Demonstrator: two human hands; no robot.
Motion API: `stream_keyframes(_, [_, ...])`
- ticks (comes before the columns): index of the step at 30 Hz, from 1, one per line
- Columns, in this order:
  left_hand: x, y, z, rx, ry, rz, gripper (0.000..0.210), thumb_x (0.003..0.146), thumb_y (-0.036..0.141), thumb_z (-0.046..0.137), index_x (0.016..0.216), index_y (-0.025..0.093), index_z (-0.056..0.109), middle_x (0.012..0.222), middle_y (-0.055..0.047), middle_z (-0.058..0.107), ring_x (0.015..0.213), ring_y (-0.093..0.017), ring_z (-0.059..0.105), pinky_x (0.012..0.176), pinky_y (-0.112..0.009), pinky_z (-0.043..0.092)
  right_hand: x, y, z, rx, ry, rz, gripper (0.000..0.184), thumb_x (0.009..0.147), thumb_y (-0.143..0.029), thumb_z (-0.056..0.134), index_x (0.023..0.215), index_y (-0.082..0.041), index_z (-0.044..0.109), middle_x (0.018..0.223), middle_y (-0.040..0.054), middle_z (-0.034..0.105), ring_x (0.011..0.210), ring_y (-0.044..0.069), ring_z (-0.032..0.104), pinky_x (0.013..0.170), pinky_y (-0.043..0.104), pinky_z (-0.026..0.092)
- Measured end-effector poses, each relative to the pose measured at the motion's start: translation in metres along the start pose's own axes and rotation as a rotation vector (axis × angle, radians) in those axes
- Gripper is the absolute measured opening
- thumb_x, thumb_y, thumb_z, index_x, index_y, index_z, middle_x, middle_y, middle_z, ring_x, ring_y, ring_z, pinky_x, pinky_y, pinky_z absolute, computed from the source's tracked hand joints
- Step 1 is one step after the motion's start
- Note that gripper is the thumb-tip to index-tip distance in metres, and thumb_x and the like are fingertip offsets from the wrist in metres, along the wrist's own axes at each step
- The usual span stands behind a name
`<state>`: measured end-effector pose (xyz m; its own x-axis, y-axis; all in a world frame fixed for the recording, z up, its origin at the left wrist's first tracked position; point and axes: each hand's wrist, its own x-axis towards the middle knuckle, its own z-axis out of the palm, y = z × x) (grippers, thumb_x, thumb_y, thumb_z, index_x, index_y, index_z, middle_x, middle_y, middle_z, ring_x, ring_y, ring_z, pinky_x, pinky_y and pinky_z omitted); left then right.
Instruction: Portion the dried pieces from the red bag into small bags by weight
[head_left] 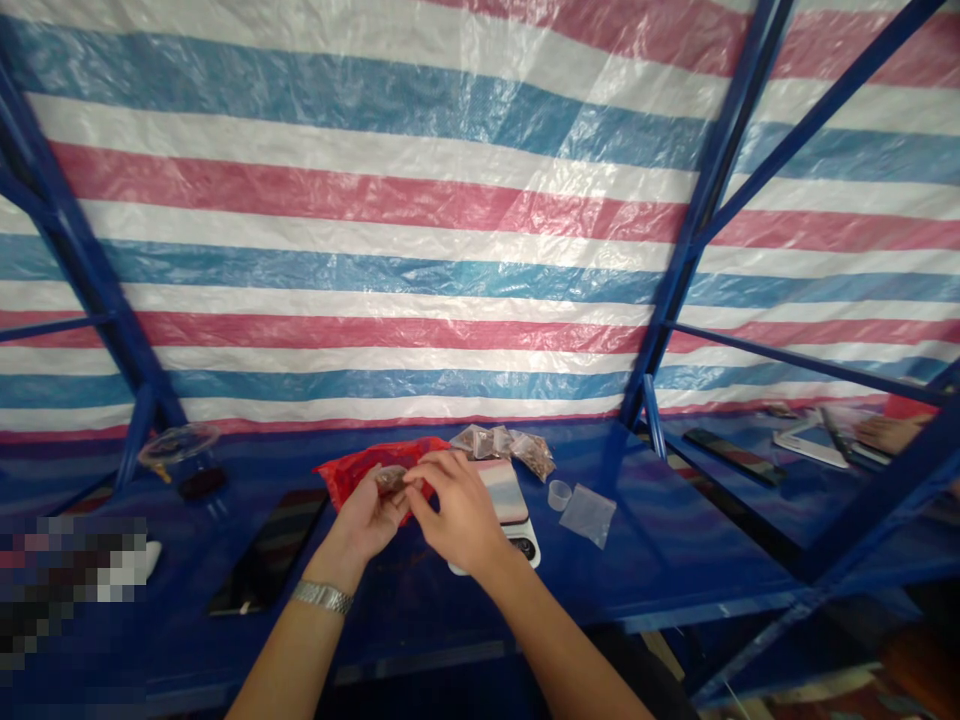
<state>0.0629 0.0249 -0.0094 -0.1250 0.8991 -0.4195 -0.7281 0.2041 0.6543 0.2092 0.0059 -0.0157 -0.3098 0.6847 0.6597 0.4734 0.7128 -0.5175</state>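
Note:
My left hand point(364, 525), with a metal-band watch on its wrist, holds a small clear plastic bag point(390, 479) of something brown. The fingers of my right hand point(465, 515) pinch at the bag's right edge. Both hands are over the front of an open red plastic bag point(346, 472), whose contents are hidden. Partly under my right hand is a white digital scale point(531, 530). Behind it lie several small filled bags point(531, 452). A small clear cup point(558, 494) and a flat clear plastic bag point(589, 514) rest to the right.
On the blue table point(600, 590), a dark flat device point(270, 555) lies left of my hands, near a lidded plastic cup point(196, 478) with dark contents. Blue metal posts point(679, 250) rise before a striped tarp point(390, 270). At far right, another person's hand point(889, 432) is near a white device point(810, 443).

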Motion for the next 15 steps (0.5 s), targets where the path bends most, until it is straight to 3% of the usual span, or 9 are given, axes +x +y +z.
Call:
stream_keyframes(3, [0.0, 0.001, 0.0, 0.018, -0.016, 0.008, 0.037, 0.1, 0.006, 0.038, 0.069, 0.016, 0.056, 0.061, 0.0, 0.058, 0.051, -0.009, 0.056, 0.049, -0.017, 0.049, 0.001, 0.002, 0.016, -0.131, -0.058, -0.033, 0.019, 0.095, -0.024, 0.064, 0.111, -0.028, 0.075, 0.123, 0.0053, 0.07, 0.125, 0.028, 0.053, 0.111, 0.047, 0.042])
stream_keyframes(6, [-0.001, 0.002, -0.001, -0.039, -0.009, -0.002, 0.038, 0.104, 0.015, 0.035, 0.073, 0.017, 0.057, 0.063, 0.0, 0.058, 0.051, -0.009, 0.056, 0.052, -0.019, 0.052, 0.005, 0.007, 0.027, -0.159, -0.076, -0.017, 0.025, 0.096, -0.02, 0.062, 0.116, -0.028, 0.074, 0.12, 0.0042, 0.073, 0.124, 0.029, 0.052, 0.11, 0.047, 0.04])
stream_keyframes(11, [-0.005, 0.004, -0.011, 0.064, 0.016, -0.031, 0.042, 0.106, 0.042, 0.035, 0.074, 0.019, 0.051, 0.076, -0.009, 0.069, 0.069, -0.02, 0.072, 0.067, -0.034, 0.061, 0.016, 0.015, 0.028, -0.125, -0.04, 0.057, 0.034, 0.096, -0.011, 0.054, 0.119, -0.027, 0.073, 0.116, 0.0037, 0.075, 0.115, 0.026, 0.058, 0.103, 0.044, 0.04])
stream_keyframes(13, [-0.005, 0.006, -0.019, 0.202, 0.027, 0.028, 0.04, 0.104, 0.046, 0.038, 0.076, 0.02, 0.051, 0.082, -0.013, 0.072, 0.074, -0.024, 0.074, 0.071, -0.04, 0.062, 0.02, 0.016, 0.026, -0.119, -0.004, 0.083, 0.034, 0.097, -0.01, 0.052, 0.117, -0.026, 0.074, 0.116, 0.0036, 0.076, 0.112, 0.026, 0.06, 0.1, 0.043, 0.041])
stream_keyframes(15, [-0.002, 0.01, -0.027, 0.408, 0.062, 0.225, 0.029, 0.097, 0.043, 0.052, 0.081, 0.018, 0.056, 0.082, -0.01, 0.072, 0.071, -0.023, 0.072, 0.072, -0.04, 0.06, 0.024, 0.018, 0.026, -0.121, 0.014, 0.092, 0.032, 0.097, -0.01, 0.053, 0.114, -0.026, 0.075, 0.114, 0.0033, 0.076, 0.109, 0.025, 0.061, 0.099, 0.042, 0.041])
